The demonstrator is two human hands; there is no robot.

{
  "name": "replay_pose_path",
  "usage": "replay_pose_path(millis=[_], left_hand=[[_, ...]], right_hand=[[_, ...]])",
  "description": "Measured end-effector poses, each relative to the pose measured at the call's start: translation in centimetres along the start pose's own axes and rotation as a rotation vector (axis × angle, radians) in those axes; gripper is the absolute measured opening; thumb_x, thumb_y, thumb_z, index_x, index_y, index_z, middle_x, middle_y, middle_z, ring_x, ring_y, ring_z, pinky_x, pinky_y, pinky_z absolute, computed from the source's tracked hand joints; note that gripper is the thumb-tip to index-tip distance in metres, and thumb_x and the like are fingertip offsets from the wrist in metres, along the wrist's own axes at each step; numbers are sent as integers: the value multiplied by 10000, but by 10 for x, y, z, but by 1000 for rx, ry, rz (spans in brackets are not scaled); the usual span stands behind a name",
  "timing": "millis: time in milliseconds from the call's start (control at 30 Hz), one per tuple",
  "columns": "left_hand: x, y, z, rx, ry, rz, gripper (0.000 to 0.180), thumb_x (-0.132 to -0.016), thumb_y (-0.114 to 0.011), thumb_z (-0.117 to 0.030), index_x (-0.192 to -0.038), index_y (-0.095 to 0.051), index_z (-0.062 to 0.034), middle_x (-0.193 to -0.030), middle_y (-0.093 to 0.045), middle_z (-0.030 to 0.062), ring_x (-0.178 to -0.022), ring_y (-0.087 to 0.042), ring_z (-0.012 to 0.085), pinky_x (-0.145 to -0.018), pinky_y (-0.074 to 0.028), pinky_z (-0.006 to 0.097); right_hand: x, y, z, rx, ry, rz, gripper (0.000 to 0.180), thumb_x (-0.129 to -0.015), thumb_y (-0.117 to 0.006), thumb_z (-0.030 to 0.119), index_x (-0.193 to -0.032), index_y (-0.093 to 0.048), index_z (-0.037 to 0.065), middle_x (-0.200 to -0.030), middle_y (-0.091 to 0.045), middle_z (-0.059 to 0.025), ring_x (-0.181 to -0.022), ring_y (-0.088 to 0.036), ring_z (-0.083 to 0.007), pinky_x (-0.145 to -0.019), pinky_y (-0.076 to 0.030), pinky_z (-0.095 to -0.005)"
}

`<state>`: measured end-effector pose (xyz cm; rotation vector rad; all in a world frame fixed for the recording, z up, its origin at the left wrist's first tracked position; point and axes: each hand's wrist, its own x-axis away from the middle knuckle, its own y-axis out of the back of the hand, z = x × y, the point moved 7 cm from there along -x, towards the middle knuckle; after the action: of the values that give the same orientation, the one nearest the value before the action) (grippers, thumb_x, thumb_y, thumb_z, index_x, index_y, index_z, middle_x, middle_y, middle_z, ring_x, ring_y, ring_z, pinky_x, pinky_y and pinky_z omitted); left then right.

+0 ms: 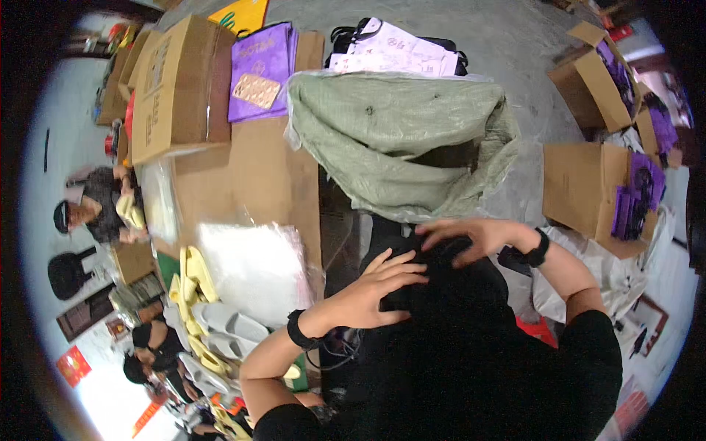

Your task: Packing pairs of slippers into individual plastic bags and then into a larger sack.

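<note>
My left hand (371, 292) is held over my black clothing with its fingers spread and nothing in them. Opposite it, my right hand (471, 239) hovers or rests on the black cloth, fingers apart and slightly bent; whether it touches the cloth I cannot tell. Both wrists wear black bands. Just beyond the hands, a grey-green woven sack (397, 114) gapes at its mouth. Behind the sack lie pale pink printed packages (401, 50) with black straps. A stack of clear plastic bags (254, 264) lies on the brown tabletop (250, 173) to my left.
Purple bags (261, 48) with a patterned phone case (256, 90) lie by a large carton (180, 88). Yellow slippers (195, 272) and grey slippers (228, 323) pile at the left. Cartons (581, 184) holding purple bags stand right. A co-worker (99, 202) holds a yellow slipper at far left.
</note>
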<state>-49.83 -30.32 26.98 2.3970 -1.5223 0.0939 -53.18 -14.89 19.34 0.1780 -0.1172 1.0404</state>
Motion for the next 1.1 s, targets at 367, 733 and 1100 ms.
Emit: replay_pose_path(millis=[367, 733, 1100], left_hand=[[53, 38, -82, -326, -125, -538, 313, -552, -709, -189, -769, -569, -10, -708, -518, 96, -736, -518, 288, -819, -406, 406], [83, -2, -129, -12, -369, -224, 358, -753, -662, -313, -959, -595, -28, -908, -523, 116, -892, -512, 265, -846, -373, 428], [-99, 16, 181, -897, 174, -283, 662, -729, -671, -191, -1294, -374, -14, -1370, -343, 171, -1297, -290, 292, -1072, -234, 383]], right_hand=[[-22, 4, 77, 298, 513, 62, 274, -613, -552, 7, -887, -570, 17, -1046, -555, -94, -1041, -489, -298, -936, -340, -430], [-48, 7, -43, -181, -144, 569, 429, -763, -614, 16, -1182, -535, 62, -1235, -511, -84, -1132, -484, -226, -935, -384, -314], [-96, -3, -214, 546, -598, 11, 696, -742, -604, 463, -1203, -455, -37, -1206, -488, -255, -1058, -505, -353, -923, -378, -425]])
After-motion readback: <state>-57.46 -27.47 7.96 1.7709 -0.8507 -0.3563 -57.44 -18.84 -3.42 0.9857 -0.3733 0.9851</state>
